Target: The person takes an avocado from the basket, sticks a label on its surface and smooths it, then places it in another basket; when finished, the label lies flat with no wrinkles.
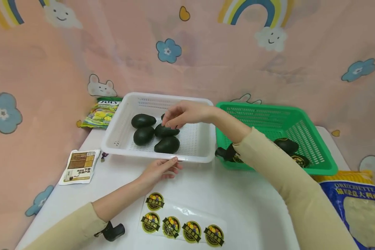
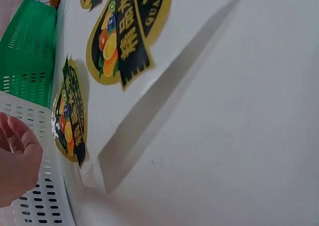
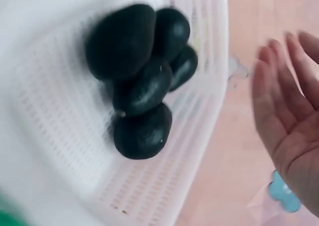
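Several dark green avocados (image 1: 167,144) lie grouped in the white perforated basket (image 1: 192,159), also seen in the right wrist view. My right hand (image 1: 187,114) hovers over them with loosely bent fingers. In the right wrist view the right hand (image 3: 294,121) holds nothing, its fingers spread. At the basket's front rim is my left hand (image 1: 157,172), thumb along the rim and other fingers loosely bent below. The left wrist view shows the left hand (image 2: 20,158) overlapping the basket wall. A sheet of round fruit stickers (image 1: 172,227) lies in front on the white table.
A green basket (image 1: 318,170) at the right contains avocados (image 1: 285,145), some with stickers, partly behind my right forearm. A blue pasta bag (image 1: 337,201) is at far right. On the left are a green-yellow snack bag (image 1: 101,113) and a white-brown packet (image 1: 79,166).
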Available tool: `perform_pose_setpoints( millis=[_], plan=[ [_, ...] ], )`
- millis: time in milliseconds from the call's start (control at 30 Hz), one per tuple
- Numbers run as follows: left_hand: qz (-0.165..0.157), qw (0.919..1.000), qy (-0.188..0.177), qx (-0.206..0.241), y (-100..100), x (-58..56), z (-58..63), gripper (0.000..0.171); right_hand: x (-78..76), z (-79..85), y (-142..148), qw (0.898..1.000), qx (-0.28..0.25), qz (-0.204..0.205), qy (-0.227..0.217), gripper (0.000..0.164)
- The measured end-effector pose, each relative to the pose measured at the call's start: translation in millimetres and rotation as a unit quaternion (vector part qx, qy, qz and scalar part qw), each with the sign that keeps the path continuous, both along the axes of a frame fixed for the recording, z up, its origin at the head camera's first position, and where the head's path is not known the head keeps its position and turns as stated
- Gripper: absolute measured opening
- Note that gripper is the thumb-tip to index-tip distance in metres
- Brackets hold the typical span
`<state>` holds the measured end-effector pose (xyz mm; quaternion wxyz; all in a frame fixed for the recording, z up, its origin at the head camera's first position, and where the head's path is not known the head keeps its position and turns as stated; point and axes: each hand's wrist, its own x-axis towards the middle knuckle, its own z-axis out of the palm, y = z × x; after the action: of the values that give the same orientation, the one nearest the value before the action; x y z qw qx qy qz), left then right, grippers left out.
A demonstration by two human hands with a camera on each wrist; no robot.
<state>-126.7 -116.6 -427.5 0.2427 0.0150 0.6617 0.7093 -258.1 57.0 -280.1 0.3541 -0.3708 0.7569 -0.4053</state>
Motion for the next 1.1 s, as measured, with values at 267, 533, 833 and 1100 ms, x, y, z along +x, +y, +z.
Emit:
perform_pose_setpoints(
  millis=[267,533,833,1100],
  plan=[
    [-0.008,0.9999,-0.005,-0.008,10,4.5,-0.9,0.043,-61.3,-47.8,-23,0.985,0.147,0.005,0.087,0.031],
    [-0.017,0.9998,0.007,-0.011,12,8.0,-0.9,0.046,-64.9,-78.9,-35,0.970,0.185,0.035,0.155,0.051],
    [-0.019,0.9997,0.013,-0.008,10,3.8,-2.2,0.046,-59.2,-82.5,-42,0.966,0.192,0.061,0.161,0.056],
    [-0.014,0.9996,0.014,-0.020,0,-0.6,-3.1,0.048,-49.2,-44.5,-17,0.974,0.123,0.075,0.173,0.055]
  ],
)
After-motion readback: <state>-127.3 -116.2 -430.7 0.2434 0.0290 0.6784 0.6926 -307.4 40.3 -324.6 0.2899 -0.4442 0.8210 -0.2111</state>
